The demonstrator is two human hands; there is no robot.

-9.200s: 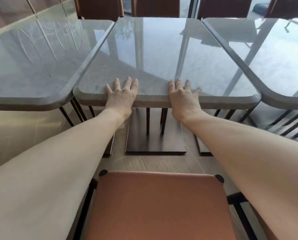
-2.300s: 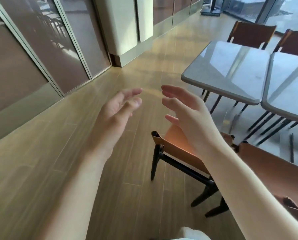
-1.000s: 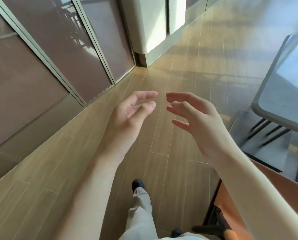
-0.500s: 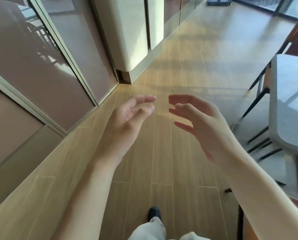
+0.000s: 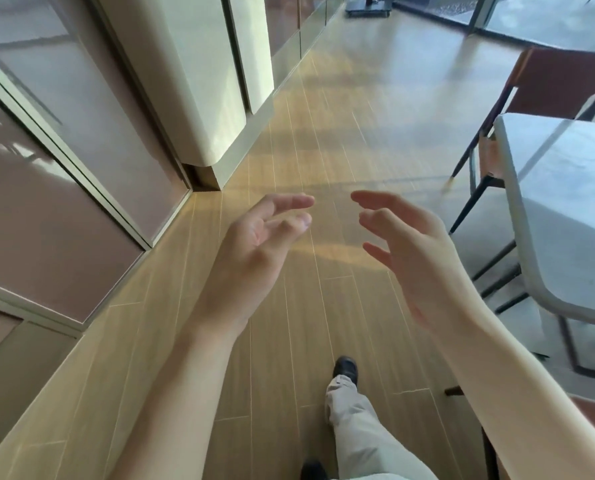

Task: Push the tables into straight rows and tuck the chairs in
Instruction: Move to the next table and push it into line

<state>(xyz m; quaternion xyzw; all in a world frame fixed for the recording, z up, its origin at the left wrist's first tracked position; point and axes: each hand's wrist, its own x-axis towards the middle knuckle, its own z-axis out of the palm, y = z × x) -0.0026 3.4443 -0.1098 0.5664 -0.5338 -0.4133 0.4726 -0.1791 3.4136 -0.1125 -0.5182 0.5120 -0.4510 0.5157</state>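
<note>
Pretty bright daylight in here, coming off the glazing way past the hands. Warm sun patch on the wood floor [image 5: 327, 251] just beyond the fingertips. Table [image 5: 566, 188] right of the hands has glare, edges smeared and bowed.

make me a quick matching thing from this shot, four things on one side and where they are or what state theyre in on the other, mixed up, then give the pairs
Things:
1. left hand
2. grey table
3. brown chair
4. black shoe

Places or states:
A. at the far end of the table, back upright
B. on the wood floor, low in the middle of the view
C. raised in mid-air, fingers loosely spread, holding nothing
D. along the right edge of the view, glossy top

Pairs: 1-C, 2-D, 3-A, 4-B
</note>
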